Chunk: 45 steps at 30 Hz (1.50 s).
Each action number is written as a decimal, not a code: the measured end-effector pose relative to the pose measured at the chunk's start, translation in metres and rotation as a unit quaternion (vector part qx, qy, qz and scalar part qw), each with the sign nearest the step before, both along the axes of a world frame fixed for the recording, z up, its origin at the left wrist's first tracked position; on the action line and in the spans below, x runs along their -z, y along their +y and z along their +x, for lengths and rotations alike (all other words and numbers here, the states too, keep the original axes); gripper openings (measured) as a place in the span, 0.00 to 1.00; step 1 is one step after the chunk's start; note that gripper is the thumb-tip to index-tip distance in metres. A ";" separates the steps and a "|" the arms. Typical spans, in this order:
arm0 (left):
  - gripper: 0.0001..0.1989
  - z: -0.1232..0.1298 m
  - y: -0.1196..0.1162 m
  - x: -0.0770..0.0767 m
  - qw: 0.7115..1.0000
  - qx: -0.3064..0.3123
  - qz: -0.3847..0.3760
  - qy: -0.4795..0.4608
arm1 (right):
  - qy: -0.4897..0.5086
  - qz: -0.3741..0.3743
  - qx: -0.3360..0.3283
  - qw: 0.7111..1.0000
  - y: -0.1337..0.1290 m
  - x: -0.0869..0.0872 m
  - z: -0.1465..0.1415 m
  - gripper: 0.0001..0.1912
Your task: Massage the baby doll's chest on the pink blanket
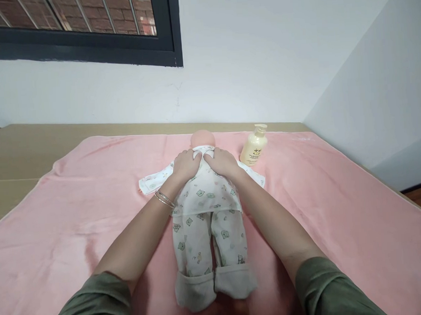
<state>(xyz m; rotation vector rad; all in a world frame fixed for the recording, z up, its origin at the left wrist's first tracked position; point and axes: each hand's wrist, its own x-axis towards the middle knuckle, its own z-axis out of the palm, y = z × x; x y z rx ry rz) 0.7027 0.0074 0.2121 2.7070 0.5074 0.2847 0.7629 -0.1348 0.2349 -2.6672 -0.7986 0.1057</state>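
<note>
The bottle (254, 148) stands on the blanket (103, 196) just beyond the right hand (222, 162); its contents cannot be told. The doll (207, 195) lies lengthwise between the arms, head toward the wall (242, 80), legs nearest. Right and left hand (187, 164) rest at its shoulders, fingers bent, thumbs near the collar; whether they grip cloth is unclear.

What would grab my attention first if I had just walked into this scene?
Probably the doll in printed white clothes, lying mid-picture on a big pink blanket. The person's left hand and right hand rest on its upper body, just below the round head. Next comes the pale yellow pump bottle, to the right of the right hand.
</note>
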 end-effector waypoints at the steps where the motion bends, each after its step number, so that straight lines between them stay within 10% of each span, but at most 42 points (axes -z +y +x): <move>1: 0.27 0.000 0.000 0.000 1.000 -0.001 0.002 0.001 | -0.001 0.001 -0.002 1.000 0.000 0.000 0.000 0.33; 21: 0.23 -0.017 -0.028 -0.016 0.996 0.022 0.081 -0.007 | 0.067 0.010 -0.013 0.998 -0.011 -0.008 0.010 0.33; 31: 0.24 0.000 0.010 -0.007 0.997 0.013 -0.070 0.013 | -0.107 -0.096 -0.092 0.985 0.010 -0.012 -0.061 0.30; 39: 0.24 -0.027 -0.033 -0.032 0.990 0.050 0.122 0.045 | 0.028 0.005 0.003 1.000 -0.003 0.001 0.012 0.39; 45: 0.22 -0.022 -0.024 -0.033 0.996 0.063 0.039 0.044 | 0.001 -0.042 -0.011 0.999 0.000 -0.001 -0.004 0.39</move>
